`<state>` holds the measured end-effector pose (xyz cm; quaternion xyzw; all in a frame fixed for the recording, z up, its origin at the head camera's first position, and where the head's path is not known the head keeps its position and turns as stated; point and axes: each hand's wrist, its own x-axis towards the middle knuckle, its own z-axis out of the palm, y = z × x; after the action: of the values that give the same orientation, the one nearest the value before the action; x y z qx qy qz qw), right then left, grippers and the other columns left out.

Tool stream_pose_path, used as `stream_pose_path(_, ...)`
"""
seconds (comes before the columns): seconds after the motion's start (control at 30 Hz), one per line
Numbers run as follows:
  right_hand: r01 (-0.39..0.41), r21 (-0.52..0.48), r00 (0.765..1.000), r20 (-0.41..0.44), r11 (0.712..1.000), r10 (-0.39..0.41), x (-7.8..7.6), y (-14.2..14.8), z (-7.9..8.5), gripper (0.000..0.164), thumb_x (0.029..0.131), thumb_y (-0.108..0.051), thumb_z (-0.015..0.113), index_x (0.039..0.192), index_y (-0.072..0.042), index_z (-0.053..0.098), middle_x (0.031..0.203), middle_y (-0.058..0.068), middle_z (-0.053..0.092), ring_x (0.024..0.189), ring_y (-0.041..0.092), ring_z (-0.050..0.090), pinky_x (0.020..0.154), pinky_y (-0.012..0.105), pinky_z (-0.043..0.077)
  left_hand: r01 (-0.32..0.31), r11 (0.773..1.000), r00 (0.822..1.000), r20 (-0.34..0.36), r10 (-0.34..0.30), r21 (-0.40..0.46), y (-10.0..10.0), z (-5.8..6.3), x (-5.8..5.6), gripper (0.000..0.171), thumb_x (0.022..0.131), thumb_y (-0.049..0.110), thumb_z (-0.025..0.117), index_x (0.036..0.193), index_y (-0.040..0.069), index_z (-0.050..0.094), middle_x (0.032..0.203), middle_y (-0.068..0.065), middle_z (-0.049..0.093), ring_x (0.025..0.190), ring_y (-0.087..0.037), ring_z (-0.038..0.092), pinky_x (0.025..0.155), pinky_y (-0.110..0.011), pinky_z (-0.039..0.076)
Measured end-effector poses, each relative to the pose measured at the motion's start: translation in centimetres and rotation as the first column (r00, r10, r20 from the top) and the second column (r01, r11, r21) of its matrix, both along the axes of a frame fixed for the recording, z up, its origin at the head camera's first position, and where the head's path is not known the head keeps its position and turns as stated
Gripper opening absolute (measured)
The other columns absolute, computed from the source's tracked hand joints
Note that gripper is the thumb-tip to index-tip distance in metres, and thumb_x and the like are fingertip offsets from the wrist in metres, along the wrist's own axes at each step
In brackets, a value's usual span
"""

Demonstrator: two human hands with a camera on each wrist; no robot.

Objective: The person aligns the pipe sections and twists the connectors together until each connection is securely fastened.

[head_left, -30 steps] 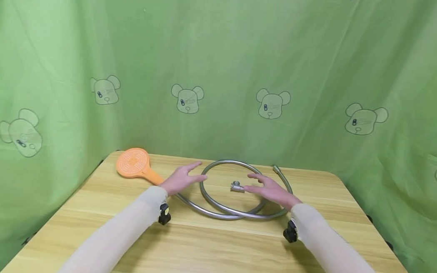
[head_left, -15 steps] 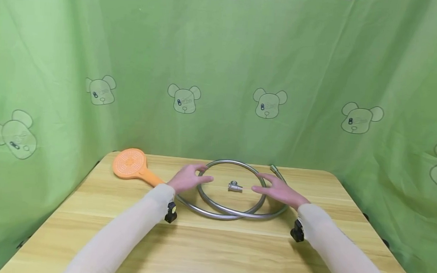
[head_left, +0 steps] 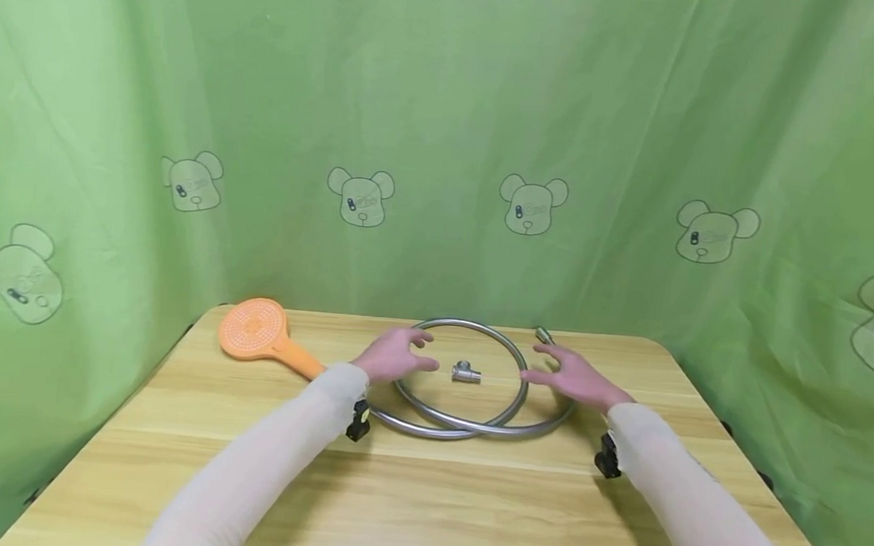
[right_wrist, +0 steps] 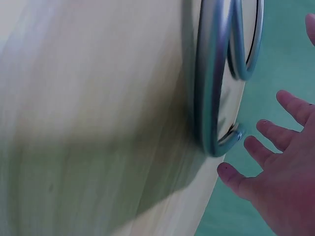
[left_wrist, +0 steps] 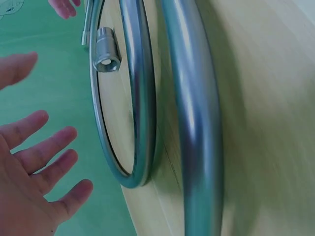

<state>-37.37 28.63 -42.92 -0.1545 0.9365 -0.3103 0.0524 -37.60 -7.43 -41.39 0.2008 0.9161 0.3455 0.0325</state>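
A silver shower hose (head_left: 451,430) lies coiled in loops on the table, with one end fitting (head_left: 543,336) at the back right. Inside the loop sits a small metal tee-shaped fitting (head_left: 466,372). At the left lies an orange shower head (head_left: 255,329), face up, its handle running toward my left wrist. My left hand (head_left: 394,356) hovers over the loop's left side, fingers spread and holding nothing. Over the right side is my right hand (head_left: 577,377), fingers apart, also holding nothing; it hides part of the hose. Both wrist views show relaxed fingers away from the hose.
The wooden table (head_left: 423,506) carries these things near its back edge. A green curtain (head_left: 448,98) printed with bear heads hangs behind and along both sides. A small black camera (head_left: 359,419) is strapped to my left wrist, and another black camera (head_left: 608,455) to the right.
Both hands have shifted right relative to the table; my left hand is now nearer the tee fitting, my right hand farther from it. The view has turned slightly. Nothing on the table has moved.
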Motion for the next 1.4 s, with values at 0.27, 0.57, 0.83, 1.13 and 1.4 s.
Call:
stream_pose_path(0.27,0.033,0.030,0.999,-0.017,0.999,-0.032,-0.9,1.6,-0.7,0.089,0.093,-0.056,0.063,0.155,0.000,0.031,0.159,0.030,0.028,0.146,0.052,0.024,0.117,0.069,0.020,0.019,0.999,1.000,0.005,-0.019,-0.049,1.0,-0.3,-0.3,0.063,0.088,0.040,0.075,0.144,0.017,0.055,0.139,-0.011,0.060,0.128,-0.033,0.056,0.110,-0.049,0.044)
stream_pose_path(0.57,0.068,0.075,0.996,-0.067,0.995,-0.063,-1.6,2.7,-0.9,0.082,0.096,-0.046,0.064,0.149,0.010,0.035,0.152,0.036,0.036,0.139,0.057,0.032,0.114,0.070,0.027,0.051,0.994,0.999,-0.010,-0.052,-0.095,2.3,-0.7,-0.6,0.059,0.089,0.033,0.075,0.142,0.014,0.056,0.137,-0.012,0.062,0.125,-0.031,0.058,0.108,-0.047,0.046)
stream_pose_path(0.83,0.100,0.150,0.993,-0.076,0.984,-0.089,-2.3,3.0,-1.0,0.067,0.094,-0.022,0.068,0.145,0.013,0.040,0.135,0.040,0.051,0.123,0.054,0.051,0.105,0.066,0.042,0.073,0.992,0.997,-0.018,-0.075,-0.099,2.7,-0.9,-0.8,0.060,0.088,0.032,0.075,0.141,0.012,0.057,0.135,-0.013,0.063,0.123,-0.031,0.060,0.107,-0.047,0.048)
stream_pose_path(1.13,0.123,0.224,0.988,-0.121,0.967,-0.097,-2.4,3.4,-1.6,0.064,0.084,-0.003,0.065,0.143,0.010,0.045,0.125,0.032,0.061,0.113,0.046,0.059,0.096,0.064,0.048,0.069,0.990,0.997,-0.024,-0.072,-0.121,3.0,-0.8,-0.3,0.060,0.089,0.032,0.073,0.142,0.011,0.056,0.134,-0.013,0.064,0.123,-0.030,0.060,0.107,-0.047,0.048)
stream_pose_path(1.4,0.119,0.254,0.990,-0.099,0.960,-0.097,-1.8,3.5,-1.4,0.073,0.080,-0.001,0.067,0.148,0.006,0.040,0.135,0.036,0.054,0.120,0.051,0.055,0.097,0.070,0.045,0.066,0.987,0.997,-0.037,-0.073,-0.149,3.2,-1.0,-0.6,0.060,0.087,0.032,0.075,0.141,0.015,0.057,0.133,-0.011,0.065,0.121,-0.028,0.061,0.105,-0.044,0.049)
